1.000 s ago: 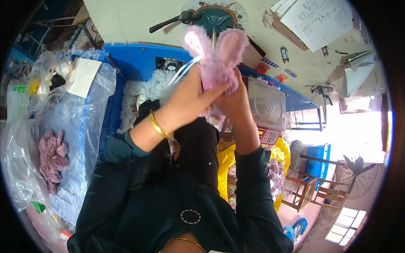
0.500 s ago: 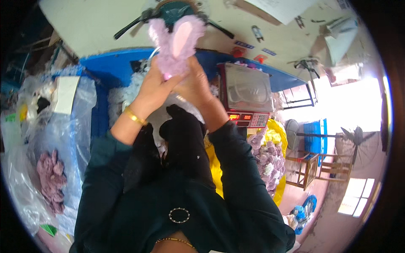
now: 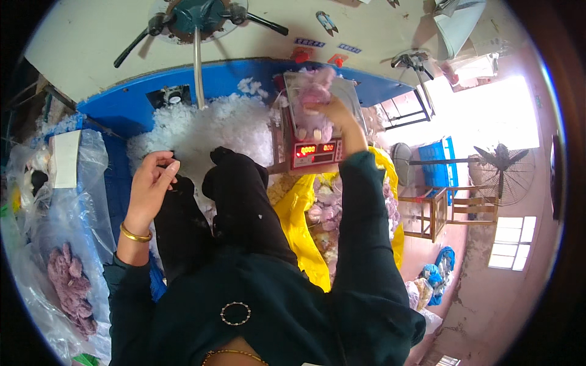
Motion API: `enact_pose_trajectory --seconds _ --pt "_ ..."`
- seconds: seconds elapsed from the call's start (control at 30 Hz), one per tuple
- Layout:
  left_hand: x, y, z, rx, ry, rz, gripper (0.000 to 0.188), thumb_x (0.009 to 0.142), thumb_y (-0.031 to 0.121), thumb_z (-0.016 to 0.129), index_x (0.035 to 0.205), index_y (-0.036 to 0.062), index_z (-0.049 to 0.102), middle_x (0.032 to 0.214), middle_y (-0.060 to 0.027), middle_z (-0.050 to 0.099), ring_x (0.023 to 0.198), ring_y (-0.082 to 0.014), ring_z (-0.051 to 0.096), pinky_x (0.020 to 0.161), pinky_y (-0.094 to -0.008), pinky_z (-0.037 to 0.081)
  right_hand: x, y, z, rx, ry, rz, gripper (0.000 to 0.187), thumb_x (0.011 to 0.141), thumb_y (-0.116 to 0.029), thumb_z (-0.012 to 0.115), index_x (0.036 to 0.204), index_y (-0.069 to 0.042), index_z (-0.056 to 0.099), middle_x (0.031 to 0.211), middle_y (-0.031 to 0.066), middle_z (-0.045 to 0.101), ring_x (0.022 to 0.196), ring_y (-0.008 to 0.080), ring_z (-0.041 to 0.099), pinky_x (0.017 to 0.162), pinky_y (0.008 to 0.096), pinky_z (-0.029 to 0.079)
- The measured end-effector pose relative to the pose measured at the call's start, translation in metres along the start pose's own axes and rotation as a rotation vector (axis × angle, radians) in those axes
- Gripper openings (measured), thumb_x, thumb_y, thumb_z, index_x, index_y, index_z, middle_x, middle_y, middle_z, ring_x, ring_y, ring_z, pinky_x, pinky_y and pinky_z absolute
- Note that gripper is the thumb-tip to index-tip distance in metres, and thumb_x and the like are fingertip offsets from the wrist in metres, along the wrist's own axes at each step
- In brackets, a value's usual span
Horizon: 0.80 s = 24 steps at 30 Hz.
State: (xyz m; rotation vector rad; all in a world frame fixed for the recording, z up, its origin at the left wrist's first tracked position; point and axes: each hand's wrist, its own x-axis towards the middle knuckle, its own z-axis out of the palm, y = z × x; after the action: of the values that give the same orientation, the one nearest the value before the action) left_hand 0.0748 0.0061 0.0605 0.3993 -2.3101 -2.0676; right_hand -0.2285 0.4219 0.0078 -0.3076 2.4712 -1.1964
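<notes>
My right hand (image 3: 334,116) grips a fluffy lilac plush rabbit (image 3: 314,94) over the pan of a digital scale (image 3: 349,100), its pale feet close to the lit red display. Whether the plush rests its weight on the pan I cannot tell. My left hand (image 3: 154,182) is raised above my left thigh, fingers loosely curled and thumb apart, with nothing seen in it. White fluffy stuffing (image 3: 210,131) is heaped in front of my knees, below a metal tube (image 3: 198,67).
The tube runs from a green machine head (image 3: 194,21) with black handles. A yellow bag (image 3: 299,226) of lilac plush pieces lies right of my legs. More plush (image 3: 68,283) lies on clear plastic at left. Thread snips (image 3: 326,23) rest on the pale tabletop (image 3: 262,46).
My right hand has carried the plush rabbit from in front of me rightward to the scale. My left hand has let go of it and moved down and left. The view has shifted.
</notes>
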Motion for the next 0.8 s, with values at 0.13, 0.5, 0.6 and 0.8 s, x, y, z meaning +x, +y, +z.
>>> enact_pose_trajectory --seconds 0.13,0.5,0.6,0.8 --pt "-0.009 -0.007 0.003 -0.026 -0.173 -0.087 0.027 0.093 0.019 0.059 0.114 0.0025 0.055 0.099 -0.0068 0.064 0.074 -0.0106 0.059 0.063 -0.0222 0.047 -0.009 -0.026 -0.030 -0.155 0.165 0.368 0.086 0.066 -0.056 0.078 0.128 -0.002 0.051 0.111 0.0123 0.063 0.096 0.0214 0.060 0.076 0.0348 0.051" --pt "-0.032 -0.048 -0.014 -0.156 -0.075 -0.234 0.028 0.090 0.020 0.063 0.111 0.0027 0.057 0.095 -0.0058 0.063 0.075 -0.0116 0.059 0.064 -0.0226 0.047 -0.023 -0.015 -0.070 0.137 0.453 0.598 0.100 0.067 -0.065 0.071 0.136 0.001 0.040 0.127 0.0203 0.051 0.108 0.0291 0.055 0.083 0.0432 0.047" --pt "-0.025 -0.049 0.005 -0.175 -0.106 -0.240 0.028 0.090 0.021 0.063 0.111 0.0024 0.057 0.096 -0.0060 0.063 0.075 -0.0113 0.059 0.064 -0.0228 0.046 -0.013 -0.020 -0.023 0.113 0.082 0.253 0.071 0.071 -0.052 0.074 0.115 0.003 0.062 0.109 0.0156 0.064 0.097 0.0253 0.061 0.081 0.0330 0.049" --pt "-0.039 -0.042 0.060 -0.037 -0.197 -0.085 0.057 0.074 0.018 0.079 0.120 0.0023 0.050 0.105 -0.0118 0.062 0.091 -0.0188 0.063 0.078 -0.0305 0.052 -0.087 -0.132 0.144 0.348 -0.210 -0.224 0.052 0.068 -0.018 0.079 0.114 -0.002 0.061 0.100 0.0051 0.067 0.088 0.0134 0.060 0.080 0.0299 0.050"
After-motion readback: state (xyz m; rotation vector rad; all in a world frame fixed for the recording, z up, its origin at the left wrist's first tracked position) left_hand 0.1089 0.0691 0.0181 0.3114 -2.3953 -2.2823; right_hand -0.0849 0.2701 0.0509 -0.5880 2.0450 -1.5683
